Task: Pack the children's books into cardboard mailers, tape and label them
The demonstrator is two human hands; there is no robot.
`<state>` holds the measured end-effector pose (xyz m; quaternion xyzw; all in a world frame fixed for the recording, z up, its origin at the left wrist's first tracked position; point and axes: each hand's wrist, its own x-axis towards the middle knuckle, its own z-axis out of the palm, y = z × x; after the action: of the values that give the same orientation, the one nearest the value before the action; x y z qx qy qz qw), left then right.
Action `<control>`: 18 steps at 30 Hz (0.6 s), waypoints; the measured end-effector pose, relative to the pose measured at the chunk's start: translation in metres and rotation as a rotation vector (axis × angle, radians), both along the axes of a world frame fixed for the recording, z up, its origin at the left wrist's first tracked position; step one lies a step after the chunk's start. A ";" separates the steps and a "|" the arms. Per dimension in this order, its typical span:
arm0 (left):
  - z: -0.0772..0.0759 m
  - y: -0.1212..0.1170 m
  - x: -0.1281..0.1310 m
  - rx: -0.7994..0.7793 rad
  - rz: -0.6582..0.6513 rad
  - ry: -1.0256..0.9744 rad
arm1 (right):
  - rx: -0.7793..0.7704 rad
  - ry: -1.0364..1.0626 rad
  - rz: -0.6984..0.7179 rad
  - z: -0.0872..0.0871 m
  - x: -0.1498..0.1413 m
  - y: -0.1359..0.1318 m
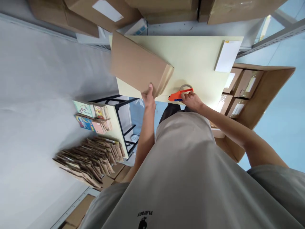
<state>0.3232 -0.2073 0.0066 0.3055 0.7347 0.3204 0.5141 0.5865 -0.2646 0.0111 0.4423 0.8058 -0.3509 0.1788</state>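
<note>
My left hand (149, 98) grips the near edge of a flat, folded cardboard box (139, 63), its thumb on top and its fingers hidden underneath. The cardboard lies at a slant over the left part of the pale yellow table (190, 54). At the table's near edge, my right hand (192, 100) is closed around an orange tape dispenser (176, 95). A roll of tape (186, 86) shows behind the dispenser's frame. Bare table surface separates the dispenser from the cardboard.
A white pad (228, 56) lies at the table's far right. Right of the table, a large open carton (271, 92) holds several smaller boxes. Cardboard boxes (164, 12) line the far side. On the left are a side table with books (88, 116) and stacked folded cardboard (90, 159).
</note>
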 end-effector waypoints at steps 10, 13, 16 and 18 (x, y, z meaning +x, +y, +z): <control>0.013 -0.002 0.006 -0.034 0.224 -0.036 | 0.097 -0.229 -0.339 -0.006 0.117 0.019; 0.019 0.001 0.010 -0.050 0.308 -0.044 | 0.163 -0.196 -0.347 -0.003 0.098 0.079; 0.022 0.003 0.010 -0.056 0.287 -0.037 | 0.208 -0.143 -0.289 -0.005 0.065 0.136; 0.020 0.003 0.007 -0.044 0.252 -0.034 | 0.239 -0.120 -0.262 -0.010 0.048 0.163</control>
<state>0.3305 -0.2043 0.0261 0.1940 0.7653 0.3714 0.4886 0.6348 -0.1012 0.0016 0.5817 0.7652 -0.2457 0.1255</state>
